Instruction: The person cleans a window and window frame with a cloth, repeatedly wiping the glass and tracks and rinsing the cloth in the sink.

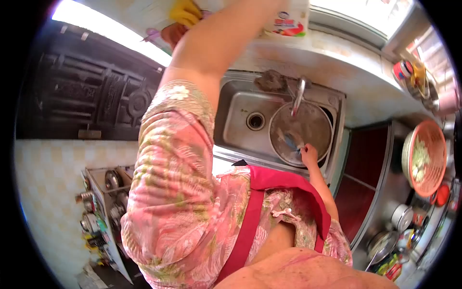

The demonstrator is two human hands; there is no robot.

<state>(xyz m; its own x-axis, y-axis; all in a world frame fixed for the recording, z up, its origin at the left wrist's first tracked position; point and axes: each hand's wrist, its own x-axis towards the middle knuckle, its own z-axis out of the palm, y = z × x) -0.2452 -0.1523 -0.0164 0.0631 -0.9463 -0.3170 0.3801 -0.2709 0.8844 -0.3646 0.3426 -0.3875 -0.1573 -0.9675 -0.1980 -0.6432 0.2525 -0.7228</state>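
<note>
My right hand point(309, 154) is at the near rim of a large round metal basin point(275, 156) standing in the right side of the sink. Its fingers are pinched together at a small pale and blue thing point(290, 142), whose kind I cannot make out. Murky water point(313, 123) and some pale pieces show inside the basin. Above it hangs a metal tap point(299, 91). My left arm point(211, 53) stretches up and across the left of the sink. The left hand lies beyond the top edge of the picture.
The left sink bowl point(239, 108) has a round drain. A dark rag point(270, 81) lies behind it. On the ledge stand a white printed package point(286, 21) and a yellow glove-like thing point(185, 12). To the right is an orange colander point(435, 159) with chopped pale greens.
</note>
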